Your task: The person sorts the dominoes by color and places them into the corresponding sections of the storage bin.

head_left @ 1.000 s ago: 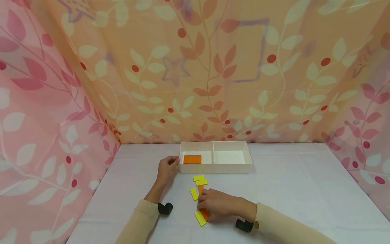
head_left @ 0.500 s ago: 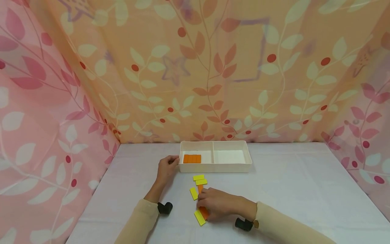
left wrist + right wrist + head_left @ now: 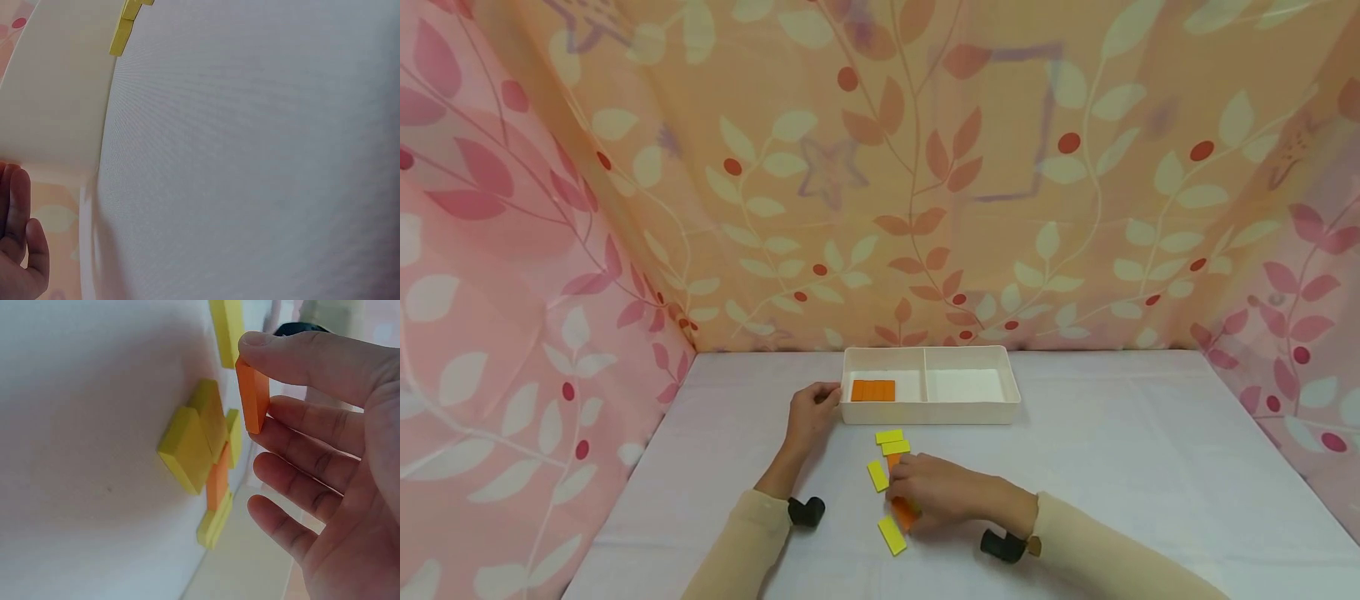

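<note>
My right hand [image 3: 943, 487] pinches an orange rectangular tile [image 3: 253, 397] between thumb and fingertips, raised off the tablecloth. Beneath and around this hand lie several yellow tiles [image 3: 892, 536] and another orange tile [image 3: 217, 481], which the hand partly covers in the head view. My left hand [image 3: 811, 410] is at the left end of a white two-compartment tray [image 3: 931, 414]. Its extended fingers [image 3: 20, 194] reach the tray's end wall in the left wrist view. A row of orange tiles [image 3: 873, 391] lies side by side in the tray's left compartment; the right compartment holds nothing.
A pale cloth [image 3: 1112, 467] covers the table. Behind the tray hangs a flowered orange curtain [image 3: 880, 208], with pink flowered curtains at both sides. Dark wrist cameras [image 3: 1002, 546] are strapped on both forearms.
My right hand has lifted the orange tile from beside the nearest yellow tile and shifted slightly away from me. My left hand and the tray have stayed in place.
</note>
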`<action>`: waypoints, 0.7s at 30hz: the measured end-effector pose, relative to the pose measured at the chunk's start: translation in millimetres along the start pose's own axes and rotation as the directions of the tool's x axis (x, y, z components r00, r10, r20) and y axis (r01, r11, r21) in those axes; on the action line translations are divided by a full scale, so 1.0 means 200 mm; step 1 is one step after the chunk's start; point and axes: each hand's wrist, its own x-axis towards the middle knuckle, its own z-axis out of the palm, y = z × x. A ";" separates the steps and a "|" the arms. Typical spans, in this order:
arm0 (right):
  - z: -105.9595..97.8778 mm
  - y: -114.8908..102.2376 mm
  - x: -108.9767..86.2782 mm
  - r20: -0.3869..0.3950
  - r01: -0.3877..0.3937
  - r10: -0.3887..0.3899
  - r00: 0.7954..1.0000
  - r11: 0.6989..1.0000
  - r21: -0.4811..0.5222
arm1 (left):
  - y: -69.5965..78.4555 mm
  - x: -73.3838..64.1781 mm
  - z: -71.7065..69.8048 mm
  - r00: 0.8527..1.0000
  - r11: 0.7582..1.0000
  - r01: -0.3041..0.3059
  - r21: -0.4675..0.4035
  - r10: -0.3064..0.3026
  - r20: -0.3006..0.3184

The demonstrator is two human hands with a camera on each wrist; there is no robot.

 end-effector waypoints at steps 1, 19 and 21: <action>-0.01 0.00 0.00 -0.002 -0.007 0.007 1.000 1.000 0.003 | 0.00 0.00 0.00 1.000 1.000 0.000 0.000 0.000 0.001; -0.06 0.03 -0.01 -0.028 -0.072 0.074 0.997 0.995 0.066 | 0.01 0.00 0.00 1.000 1.000 -0.010 -0.003 0.010 -0.007; -0.06 0.03 0.00 -0.033 -0.070 0.072 0.997 0.995 0.065 | 0.01 0.00 0.00 1.000 1.000 -0.005 -0.002 0.005 -0.008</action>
